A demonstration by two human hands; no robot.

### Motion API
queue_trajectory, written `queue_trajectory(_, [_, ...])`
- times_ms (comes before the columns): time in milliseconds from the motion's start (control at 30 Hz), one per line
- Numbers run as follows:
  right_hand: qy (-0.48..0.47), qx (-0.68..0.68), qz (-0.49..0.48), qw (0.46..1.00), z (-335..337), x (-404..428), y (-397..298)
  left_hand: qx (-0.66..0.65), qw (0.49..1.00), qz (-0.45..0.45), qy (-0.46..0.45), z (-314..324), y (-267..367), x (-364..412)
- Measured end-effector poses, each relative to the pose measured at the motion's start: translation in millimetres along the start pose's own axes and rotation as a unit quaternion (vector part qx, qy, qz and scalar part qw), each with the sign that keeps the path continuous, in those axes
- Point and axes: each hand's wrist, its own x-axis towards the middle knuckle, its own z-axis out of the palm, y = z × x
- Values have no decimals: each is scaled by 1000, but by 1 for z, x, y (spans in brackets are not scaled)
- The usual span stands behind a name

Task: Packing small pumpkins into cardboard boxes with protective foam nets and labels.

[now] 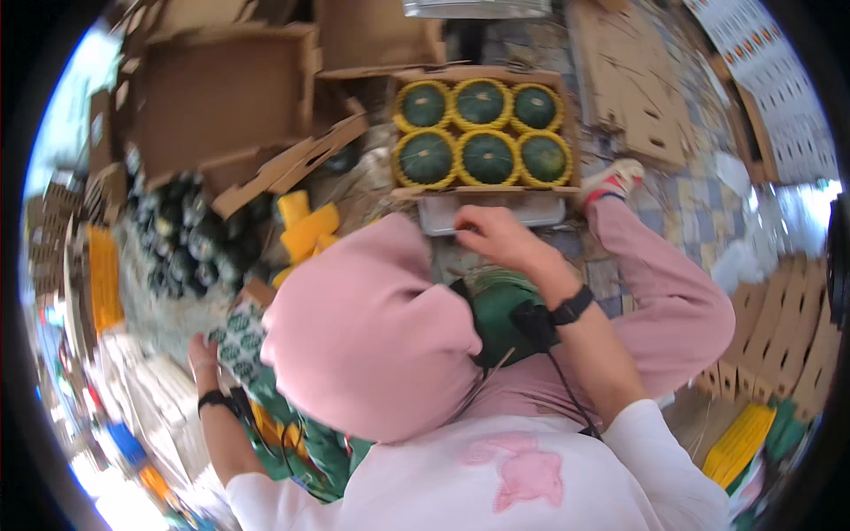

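Note:
My left hand (204,352) is at the left edge of a white sheet with green printed marks (240,342); blur hides whether the fingers grip it. My right hand (498,235), fingers bent and slightly apart with nothing visible in them, hovers near a pale tray-like thing (544,212). Just beyond stands an open cardboard box (488,191), in which several dark green round squashes (488,157) sit in yellow foam nets in two rows. Each wrist wears a black band. My bent pink-clad knee covers part of the floor between the hands. Green material lies between my legs.
Many dark green squashes (192,232) are heaped at the left, near yellow foam nets (309,229). Open cardboard boxes (226,99) stand behind them. Flattened cardboard (631,86) lies at the upper right, and stacked cardboard (783,325) at the right.

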Motion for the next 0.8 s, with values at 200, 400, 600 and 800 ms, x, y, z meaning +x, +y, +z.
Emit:
queue_trajectory(200, [-7, 32, -55, 998, -8, 11, -47, -452, 891, 7, 31, -156, 129, -8])
queue_trajectory(400, [-3, 45, -202, 978, 4, 35, -138, -584, 792, 169, -59, -252, 277, 7])
queue_trajectory(600, [163, 143, -224, 950, 59, 85, -121, -825, 472, 88, -297, -236, 389, 7])
queue_trajectory(800, [109, 467, -41, 876, 75, 106, -97, -755, 595, 135, -240, -167, 407, 2])
